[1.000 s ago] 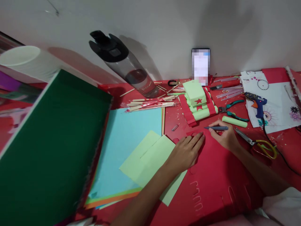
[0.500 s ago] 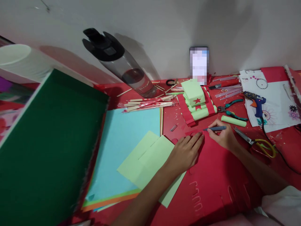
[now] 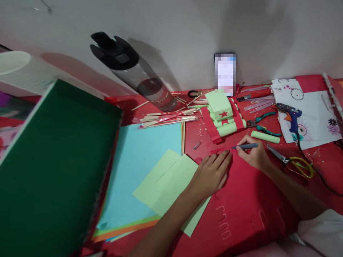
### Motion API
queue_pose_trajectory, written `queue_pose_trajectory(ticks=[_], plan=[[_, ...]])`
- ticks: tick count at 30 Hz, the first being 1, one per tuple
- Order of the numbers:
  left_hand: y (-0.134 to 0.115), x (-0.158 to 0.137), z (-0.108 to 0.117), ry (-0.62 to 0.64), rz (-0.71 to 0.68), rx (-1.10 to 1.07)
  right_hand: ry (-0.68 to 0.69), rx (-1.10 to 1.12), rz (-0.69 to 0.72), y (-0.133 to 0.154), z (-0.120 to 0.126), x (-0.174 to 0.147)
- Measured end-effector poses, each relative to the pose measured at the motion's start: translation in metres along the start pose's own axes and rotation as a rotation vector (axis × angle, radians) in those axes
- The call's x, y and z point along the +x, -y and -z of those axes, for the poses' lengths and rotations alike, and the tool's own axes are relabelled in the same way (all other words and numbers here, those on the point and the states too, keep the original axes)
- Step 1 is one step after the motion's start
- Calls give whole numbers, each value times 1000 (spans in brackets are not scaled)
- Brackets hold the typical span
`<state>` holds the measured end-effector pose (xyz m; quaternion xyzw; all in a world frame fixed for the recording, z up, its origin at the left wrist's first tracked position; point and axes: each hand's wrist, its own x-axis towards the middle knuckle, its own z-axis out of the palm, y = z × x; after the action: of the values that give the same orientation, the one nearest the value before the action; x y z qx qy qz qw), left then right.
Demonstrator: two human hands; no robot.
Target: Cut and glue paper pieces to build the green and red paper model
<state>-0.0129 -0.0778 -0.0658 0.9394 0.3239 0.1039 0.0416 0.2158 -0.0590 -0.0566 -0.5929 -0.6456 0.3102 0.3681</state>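
Barely moved, our right hand (image 3: 253,156) grips one pen (image 3: 249,146); our left hand (image 3: 210,173) lies flat, released, on one red sheet (image 3: 245,189). One phone (image 3: 225,73) stands at the back edge of the desk (image 3: 190,134).

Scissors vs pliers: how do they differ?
- Handles: the scissors have yellow loops; the pliers have two separate teal arms, spread apart.
- Head: the scissors carry long, bright metal blades; the pliers have a short, dark head.
- Place: the scissors lie nearer the person, just right of the right hand; the pliers lie beyond that hand.

Shared: both lie on the red table, and neither is held.
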Motion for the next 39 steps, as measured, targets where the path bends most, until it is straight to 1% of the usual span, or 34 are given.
queue_pose_trajectory(ticks=[10,19,26,36,39], plan=[[0,1,0,-13,-1,-12,23,-8,-24,-1,-1,0],[0,1,0,6,11,-29,25,24,-12,0,1,1],[0,2,0,-17,8,-32,34,-4,-9,2,1,1],[0,2,1,-14,18,-49,58,-4,-15,2,2,1],[0,2,2,-18,21,-43,45,1,-15,2,1,0]])
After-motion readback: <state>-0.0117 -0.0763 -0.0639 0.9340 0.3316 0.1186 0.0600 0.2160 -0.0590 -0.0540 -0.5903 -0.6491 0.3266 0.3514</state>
